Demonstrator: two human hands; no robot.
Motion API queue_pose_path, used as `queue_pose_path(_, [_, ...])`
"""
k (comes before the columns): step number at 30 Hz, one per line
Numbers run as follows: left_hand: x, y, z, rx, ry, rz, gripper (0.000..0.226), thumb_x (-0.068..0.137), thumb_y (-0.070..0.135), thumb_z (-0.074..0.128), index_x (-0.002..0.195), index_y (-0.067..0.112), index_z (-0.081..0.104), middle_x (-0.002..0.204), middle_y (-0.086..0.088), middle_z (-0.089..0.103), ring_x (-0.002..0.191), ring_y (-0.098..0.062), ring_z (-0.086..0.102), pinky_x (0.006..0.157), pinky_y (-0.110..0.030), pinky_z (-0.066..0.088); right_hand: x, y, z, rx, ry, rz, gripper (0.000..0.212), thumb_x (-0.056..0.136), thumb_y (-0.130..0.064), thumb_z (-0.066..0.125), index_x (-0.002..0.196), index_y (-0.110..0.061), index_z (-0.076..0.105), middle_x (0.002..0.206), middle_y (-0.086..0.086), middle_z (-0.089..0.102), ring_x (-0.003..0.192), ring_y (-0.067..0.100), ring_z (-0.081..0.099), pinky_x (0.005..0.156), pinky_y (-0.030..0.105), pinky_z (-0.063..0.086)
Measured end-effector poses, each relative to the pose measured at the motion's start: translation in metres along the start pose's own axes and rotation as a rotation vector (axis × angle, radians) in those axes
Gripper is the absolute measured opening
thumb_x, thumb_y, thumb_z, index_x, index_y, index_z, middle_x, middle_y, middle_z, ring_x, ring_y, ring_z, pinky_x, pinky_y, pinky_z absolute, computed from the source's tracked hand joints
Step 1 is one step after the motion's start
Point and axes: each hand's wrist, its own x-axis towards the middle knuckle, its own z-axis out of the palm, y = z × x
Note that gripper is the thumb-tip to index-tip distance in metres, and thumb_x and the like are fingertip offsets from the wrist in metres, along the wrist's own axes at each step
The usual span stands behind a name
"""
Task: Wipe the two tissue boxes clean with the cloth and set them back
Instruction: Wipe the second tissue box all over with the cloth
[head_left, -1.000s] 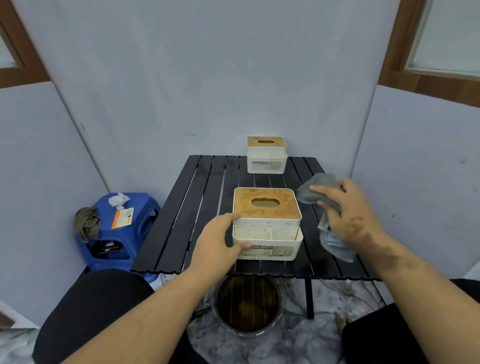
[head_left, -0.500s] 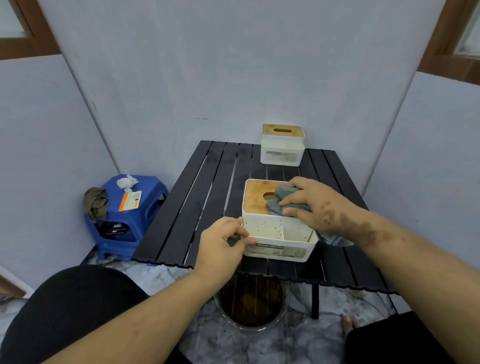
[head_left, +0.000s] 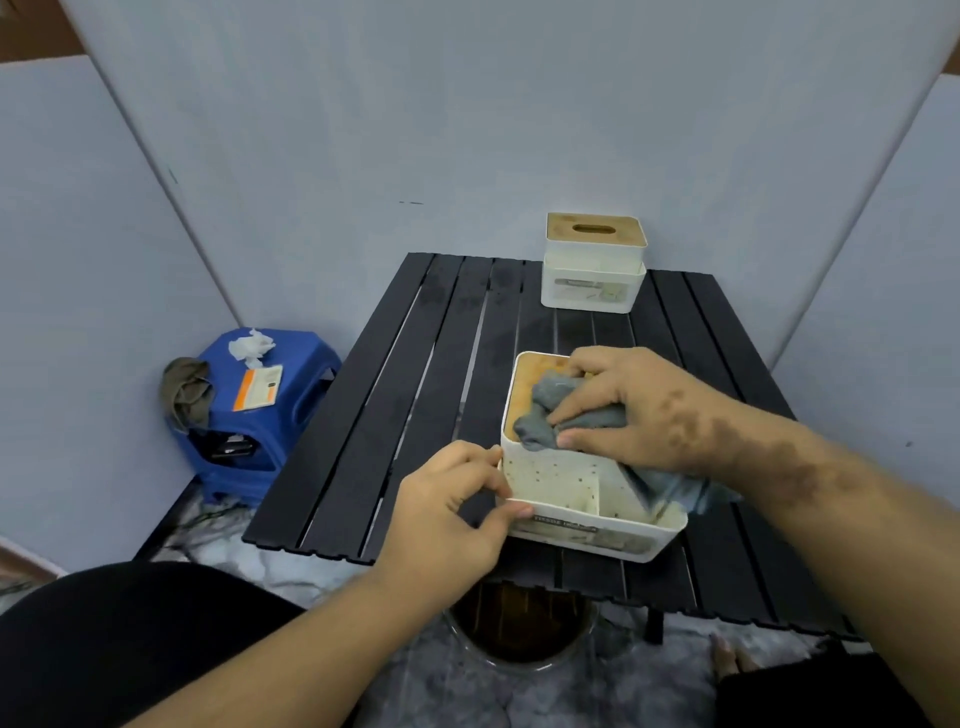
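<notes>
Bare forearms (no sleeves); black trousers (head_left: 130, 639) on legs.

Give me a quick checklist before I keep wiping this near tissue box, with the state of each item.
1. Cloth on the near box lid: ok.
2. Right hand pressing the cloth: ok.
3. Left hand steadying the box's left corner: ok.
4. Box fully on the table: ok, though near the front edge.
5. Front face free of specks: not ok.
6. Far box wiped: cannot tell.
</notes>
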Motion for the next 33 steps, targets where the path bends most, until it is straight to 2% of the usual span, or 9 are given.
queue_pose_path(3, [0.001,0.001,-0.001,0.015,-0.009,0.009,0.017,0.074,0.018,0.088,0.075,0.014,0.072,0.093,0.006,0.068,0.111,-0.002,0.068,0.089,-0.015,0.052,0.021,-0.01,0.018,0.009,0.106,-0.04,0.018,0.082,-0.038,0.076,0.099,-0.03,0.078,0.098,-0.013,0.056,0.091,0.008,0.057,0.082,0.029,0.047])
queue_pose_path(5, [0.001,0.002,-0.001,0.016,-0.023,-0.004,0.018,0.074,0.015,0.09,0.075,0.013,0.072,0.095,0.006,0.069,0.113,0.0,0.067,0.089,-0.013,0.051,0.031,0.003,0.012,-0.015,0.141,0.089,0.019,0.084,-0.041,0.073,0.099,-0.03,0.078,0.097,-0.008,0.057,0.092,0.012,0.055,0.086,0.034,0.047])
queue_pose_path(8, [0.002,0.003,-0.001,0.037,-0.028,0.0,0.02,0.074,0.014,0.091,0.076,0.014,0.07,0.096,0.009,0.068,0.117,0.001,0.064,0.088,-0.011,0.051,0.036,0.014,0.006,0.002,0.276,0.33,0.019,0.087,-0.042,0.067,0.099,-0.031,0.076,0.098,-0.004,0.059,0.096,0.016,0.056,0.087,0.033,0.046])
queue_pose_path(13, [-0.001,0.005,-0.002,0.016,-0.039,-0.01,0.021,0.076,0.016,0.088,0.076,0.016,0.066,0.095,0.013,0.062,0.116,-0.001,0.065,0.092,-0.017,0.053,0.031,-0.015,0.024,-0.069,0.128,0.15,0.026,0.088,-0.046,0.066,0.111,-0.035,0.072,0.1,-0.008,0.052,0.094,0.012,0.051,0.086,0.03,0.043])
queue_pose_path(18, [-0.001,0.01,-0.002,0.036,-0.06,-0.032,0.023,0.079,0.015,0.086,0.076,0.017,0.063,0.096,0.014,0.059,0.118,-0.001,0.063,0.097,-0.02,0.053,0.038,0.012,0.004,0.022,0.258,0.439,0.017,0.089,-0.039,0.068,0.103,-0.03,0.074,0.101,-0.009,0.062,0.094,0.011,0.057,0.083,0.026,0.041])
queue_pose_path(24, [-0.001,0.013,-0.003,0.069,-0.056,-0.025,0.023,0.08,0.02,0.082,0.074,0.018,0.061,0.091,0.011,0.055,0.098,-0.011,0.067,0.091,-0.025,0.057,0.032,-0.023,0.02,-0.163,0.087,0.214,0.032,0.092,-0.05,0.057,0.123,-0.043,0.062,0.107,-0.012,0.047,0.103,0.012,0.044,0.09,0.031,0.039])
queue_pose_path(28, [-0.003,0.012,-0.004,0.088,-0.065,-0.047,0.023,0.08,0.025,0.082,0.076,0.023,0.06,0.093,0.012,0.057,0.103,-0.006,0.066,0.086,-0.028,0.058,0.023,-0.001,0.012,-0.37,0.099,0.194,0.05,0.087,-0.064,0.053,0.135,-0.049,0.049,0.153,-0.007,0.022,0.132,0.021,0.026,0.106,0.047,0.033])
queue_pose_path(30, [-0.003,0.012,-0.004,0.093,-0.062,-0.035,0.024,0.08,0.022,0.084,0.076,0.023,0.06,0.092,0.012,0.056,0.104,-0.005,0.066,0.091,-0.025,0.056,0.018,0.0,0.015,-0.413,0.098,0.122,0.057,0.09,-0.059,0.052,0.143,-0.04,0.044,0.162,-0.006,0.01,0.145,0.022,0.016,0.112,0.048,0.028])
queue_pose_path(33, [-0.003,0.014,-0.004,0.089,-0.064,-0.036,0.025,0.079,0.021,0.084,0.075,0.022,0.059,0.091,0.013,0.056,0.104,-0.004,0.066,0.09,-0.021,0.056,0.016,-0.001,0.022,-0.201,0.014,0.049,0.057,0.1,-0.034,0.051,0.153,-0.03,0.031,0.162,-0.012,0.021,0.151,0.01,0.011,0.122,0.03,0.016])
